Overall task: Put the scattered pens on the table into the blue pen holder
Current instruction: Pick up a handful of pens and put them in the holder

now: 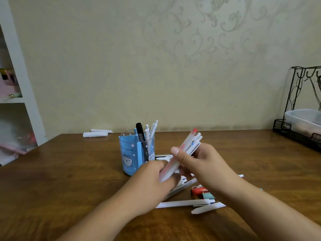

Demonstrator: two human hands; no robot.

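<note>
Task partly done, as far as can be judged. Already standing in the blue pen holder (pixel 132 153): one black marker (pixel 140 134) and a few white pens (pixel 150 130), all upright or a little tilted, in the right compartment; the left compartment looks empty, though not fully clear to see.

Right hand (pixel 196 160) closed around a bundle of white pens (pixel 184 152), held slanted above the wooden table (pixel 69 180), just right of the holder, tips pointing up and away. Left hand (pixel 152 181) touching the lower end of the same bundle, fingers curled at it, probably lining up the ends; whether really gripping or only supporting, cannot tell.

Still left on the table: several loose white pens (pixel 184 203) lying flat near the front, partly under the forearms, and some more between the holder and the hands. Among them also small binder clips (pixel 199 191), red and pale green, not part of the task. Exact number of remaining pens hard to count, because hidden by the arms.

Likely next: lowering the bundle into the holder, then collecting the rest.
</note>
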